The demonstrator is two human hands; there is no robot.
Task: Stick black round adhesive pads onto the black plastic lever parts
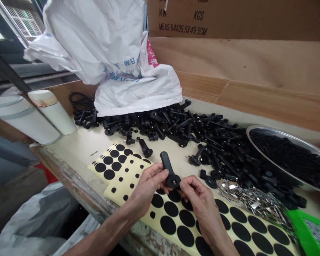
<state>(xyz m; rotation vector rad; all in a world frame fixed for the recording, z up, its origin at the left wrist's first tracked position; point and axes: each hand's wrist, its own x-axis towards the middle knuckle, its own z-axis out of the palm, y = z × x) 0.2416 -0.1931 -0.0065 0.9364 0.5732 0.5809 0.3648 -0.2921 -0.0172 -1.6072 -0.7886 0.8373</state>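
My left hand (149,185) pinches a black plastic lever part (168,170) near its round end, holding it upright over the table. My right hand (198,197) has its fingertips closed against that round end from the right; whether it holds a small piece there is hidden. Under both hands lie yellow backing sheets (230,227) carrying several black round adhesive pads. Another sheet (110,161) with pads lies to the left.
A big pile of black lever parts (192,131) covers the table behind. A metal bowl (285,142) of black pieces sits right, with loose metal clips (256,201) and a green tray (309,227). A white plastic bag (117,57) and white cups (53,110) stand at the back left.
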